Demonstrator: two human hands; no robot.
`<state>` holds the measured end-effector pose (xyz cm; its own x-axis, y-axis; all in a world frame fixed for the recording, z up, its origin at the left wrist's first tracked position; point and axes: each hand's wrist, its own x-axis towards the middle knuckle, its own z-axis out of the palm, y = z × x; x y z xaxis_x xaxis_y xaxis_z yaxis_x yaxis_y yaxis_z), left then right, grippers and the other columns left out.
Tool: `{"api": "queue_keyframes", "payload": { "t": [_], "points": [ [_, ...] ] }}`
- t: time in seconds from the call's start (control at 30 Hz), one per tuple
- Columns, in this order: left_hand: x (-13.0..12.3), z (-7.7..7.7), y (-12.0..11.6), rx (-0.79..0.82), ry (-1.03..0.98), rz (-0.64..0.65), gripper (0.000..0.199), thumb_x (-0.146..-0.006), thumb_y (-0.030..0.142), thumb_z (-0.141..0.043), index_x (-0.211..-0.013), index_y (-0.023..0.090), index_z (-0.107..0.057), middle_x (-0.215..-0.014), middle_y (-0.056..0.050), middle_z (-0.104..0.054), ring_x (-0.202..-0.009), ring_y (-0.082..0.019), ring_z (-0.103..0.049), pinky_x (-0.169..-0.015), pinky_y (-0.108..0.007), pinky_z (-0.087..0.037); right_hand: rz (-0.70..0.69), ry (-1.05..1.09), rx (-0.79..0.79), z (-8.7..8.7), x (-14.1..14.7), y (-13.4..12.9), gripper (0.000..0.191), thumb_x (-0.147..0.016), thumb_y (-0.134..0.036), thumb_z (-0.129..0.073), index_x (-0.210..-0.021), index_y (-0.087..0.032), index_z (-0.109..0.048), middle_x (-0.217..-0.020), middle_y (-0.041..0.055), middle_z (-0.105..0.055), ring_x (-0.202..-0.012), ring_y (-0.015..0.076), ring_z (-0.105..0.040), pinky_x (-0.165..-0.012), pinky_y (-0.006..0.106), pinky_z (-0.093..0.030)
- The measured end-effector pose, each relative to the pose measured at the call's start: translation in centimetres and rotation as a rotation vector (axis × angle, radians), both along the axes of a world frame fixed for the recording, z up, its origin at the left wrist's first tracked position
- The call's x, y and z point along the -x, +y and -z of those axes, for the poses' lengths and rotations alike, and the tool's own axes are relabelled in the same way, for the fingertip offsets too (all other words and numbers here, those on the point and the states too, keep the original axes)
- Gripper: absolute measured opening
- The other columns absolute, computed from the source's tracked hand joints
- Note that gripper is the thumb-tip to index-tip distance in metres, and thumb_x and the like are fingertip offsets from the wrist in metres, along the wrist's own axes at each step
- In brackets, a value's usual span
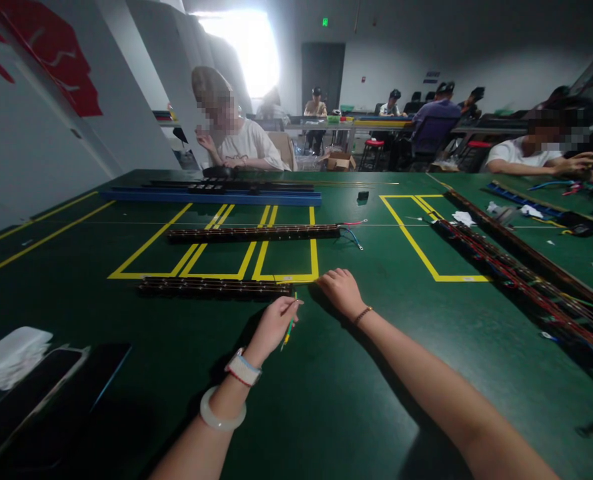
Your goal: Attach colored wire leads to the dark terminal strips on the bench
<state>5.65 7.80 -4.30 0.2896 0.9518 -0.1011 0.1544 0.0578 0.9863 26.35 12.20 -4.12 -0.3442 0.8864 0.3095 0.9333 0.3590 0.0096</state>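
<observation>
Pinching green wire (289, 331) w/ L hand (275, 323), nr dark strip (211, 287); R hand (344, 291) grip unclear.

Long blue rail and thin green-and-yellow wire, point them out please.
Long blue rail (216, 198), head view: middle of its front side.
Thin green-and-yellow wire (289, 330), head view: its lower stretch.

Feed to my station dim overall. I log one blown-out light (244, 50), upper left of centre, hazing its surroundings. Soft sheen on green tabletop (301, 413), lower centre; deep shadow, lower left. Edges stretch wide-angle. Far workers (316, 107) look soft; pixelation masks two nearer heads (209, 83).
</observation>
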Motion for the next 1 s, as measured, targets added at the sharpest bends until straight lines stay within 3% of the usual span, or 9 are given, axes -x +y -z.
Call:
{"api": "queue_keyframes", "payload": {
  "t": [0.17,0.43,0.63,0.8,0.9,1.0],
  "points": [
    [0.3,0.0,-0.6,-0.304,0.324,-0.004,0.022,-0.086,0.038,-0.050,-0.086,0.017,-0.057,-0.068,-0.003,-0.054,-0.063,-0.015,-0.048,-0.059,-0.025,-0.028,-0.024,0.079,0.011,0.3,-0.3,-0.1,0.026,-0.095,-0.032,-0.041,-0.098,-0.021,-0.064,-0.092,0.0044,-0.060,-0.087,0.0155,-0.046,-0.078,0.028,-0.026],
    [0.5,0.1,-0.4,-0.503,0.532,0.007,0.023,-0.086,0.032,-0.050,-0.069,0.017,-0.047,-0.076,-0.005,-0.048,-0.074,-0.018,-0.044,-0.069,-0.027,-0.028,-0.048,0.194,0.001,-0.1,0.1,-0.6,0.026,-0.092,-0.030,-0.045,-0.109,-0.018,-0.061,-0.104,0.0064,-0.058,-0.097,0.0171,-0.047,-0.087,0.030,-0.030],
    [0.2,-0.2,-0.6,-0.421,0.524,-0.018,0.036,-0.091,0.045,-0.037,-0.071,0.017,-0.045,-0.075,-0.004,-0.052,-0.069,-0.015,-0.046,-0.061,-0.025,-0.027,-0.122,0.320,-0.044,-0.3,3.1,-2.6,0.056,-0.084,-0.048,-0.052,-0.128,-0.014,-0.047,-0.121,0.0119,-0.049,-0.113,0.0214,-0.040,-0.099,0.036,-0.027],
    [0.2,-0.6,-0.7,-0.355,0.469,-0.060,0.038,-0.092,0.047,-0.034,-0.074,0.016,-0.049,-0.073,-0.003,-0.055,-0.065,-0.013,-0.048,-0.059,-0.024,-0.027,-0.074,0.318,0.017,0.7,4.5,-3.1,0.078,-0.075,-0.055,-0.055,-0.136,-0.009,-0.039,-0.129,0.0161,-0.042,-0.121,0.0255,-0.033,-0.104,0.041,-0.019],
    [0.2,-0.6,-0.7,-0.315,0.424,-0.051,0.041,-0.091,0.049,-0.034,-0.073,0.016,-0.049,-0.067,-0.002,-0.053,-0.061,-0.012,-0.046,-0.056,-0.023,-0.028,0.003,0.327,0.084,0.6,4.4,-2.9,0.079,-0.072,-0.055,-0.057,-0.135,-0.010,-0.040,-0.124,0.0151,-0.047,-0.118,0.0260,-0.036,-0.103,0.041,-0.020],
    [0.1,-0.4,-0.7,-0.233,0.337,-0.031,0.043,-0.090,0.052,-0.036,-0.072,0.015,-0.049,-0.063,-0.001,-0.050,-0.057,-0.011,-0.046,-0.053,-0.022,-0.030,0.068,0.320,0.164,-0.4,4.0,-2.7,0.068,-0.072,-0.050,-0.059,-0.128,-0.013,-0.048,-0.115,0.0122,-0.054,-0.109,0.0249,-0.043,-0.096,0.039,-0.028]
  ]
}}
